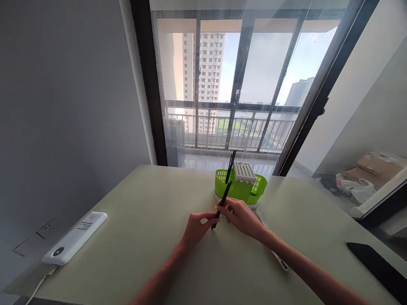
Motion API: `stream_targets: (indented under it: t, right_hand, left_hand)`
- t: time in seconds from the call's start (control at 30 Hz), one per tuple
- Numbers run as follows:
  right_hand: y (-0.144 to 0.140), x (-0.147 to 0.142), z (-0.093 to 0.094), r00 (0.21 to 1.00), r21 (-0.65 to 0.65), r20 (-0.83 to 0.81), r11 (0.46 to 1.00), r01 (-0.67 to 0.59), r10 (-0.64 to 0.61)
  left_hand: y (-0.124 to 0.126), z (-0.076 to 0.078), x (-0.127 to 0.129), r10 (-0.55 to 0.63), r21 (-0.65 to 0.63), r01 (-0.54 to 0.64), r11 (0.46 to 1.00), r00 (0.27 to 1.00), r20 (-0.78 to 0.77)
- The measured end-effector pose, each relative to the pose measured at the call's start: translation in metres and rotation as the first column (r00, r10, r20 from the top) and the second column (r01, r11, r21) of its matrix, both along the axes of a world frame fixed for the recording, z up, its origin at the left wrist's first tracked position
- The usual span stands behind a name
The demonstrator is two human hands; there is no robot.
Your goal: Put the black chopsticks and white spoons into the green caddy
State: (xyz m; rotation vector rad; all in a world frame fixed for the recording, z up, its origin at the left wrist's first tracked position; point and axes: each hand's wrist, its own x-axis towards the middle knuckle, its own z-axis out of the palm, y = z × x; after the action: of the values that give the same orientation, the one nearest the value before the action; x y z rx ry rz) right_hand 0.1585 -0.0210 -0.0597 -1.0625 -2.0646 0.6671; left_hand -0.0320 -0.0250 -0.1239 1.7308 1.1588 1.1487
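Note:
My right hand grips a black chopstick near its lower end; the stick slants up towards a green slotted holder. Another black chopstick stands inside that holder, beside a white slotted insert. My left hand rests on the pale green table with its fingers curled around a small white thing next to the chopstick's lower tip. A white spoon lies on the table under my right forearm, partly hidden.
A white power bank with a cable lies at the table's left edge. A black phone lies at the right edge. Behind the table are a large window with a dark frame and a balcony; cardboard boxes sit at the far right.

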Motion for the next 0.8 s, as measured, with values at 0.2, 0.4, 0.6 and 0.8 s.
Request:
stream_targets:
  t: [0.2,0.4,0.6,0.8]
  right_hand:
    - [0.0,-0.006,-0.006,1.0,0.028,0.01,0.999,0.019,-0.019]
    - [0.002,-0.003,0.036,0.969,0.13,-0.119,0.964,0.232,-0.217]
    - [0.005,0.002,0.069,0.961,0.2,-0.159,0.946,0.256,-0.226]
    - [0.033,0.034,0.124,0.865,0.251,-0.384,0.865,0.435,-0.324]
  left_hand:
    - [0.002,0.002,-0.005,-0.041,-0.076,0.039,0.996,0.999,-0.027]
    - [0.002,0.004,-0.004,-0.027,-0.144,0.017,0.989,0.997,-0.066]
    - [0.007,-0.003,-0.004,-0.024,-0.16,0.015,0.987,0.998,-0.056]
    - [0.013,-0.005,-0.007,-0.027,-0.123,0.034,0.992,0.998,0.063]
